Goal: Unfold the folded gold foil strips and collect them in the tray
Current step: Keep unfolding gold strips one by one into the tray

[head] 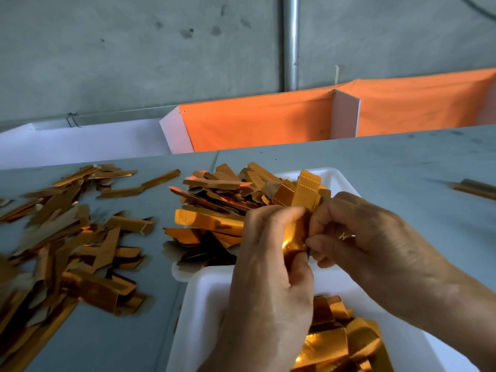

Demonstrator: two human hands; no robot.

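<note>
Grey bench (375, 167) carries a loose heap of folded strips (67, 237) at 9 o'clock and the white tray (204, 304) at 6 o'clock, unfolded foil (338, 336) inside. Over the tray, left hand (271, 264) and right hand (375, 237) both pinch one gold foil strip (298, 237). Best to pull the ends apart evenly, avoiding tears, before dropping it in.

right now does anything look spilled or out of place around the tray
Yes. A heap of gold foil strips sprawls over the white tray's far left rim onto the grey table rather than lying inside. Both hands, left hand and right hand, pinch one strip above the tray.
</note>
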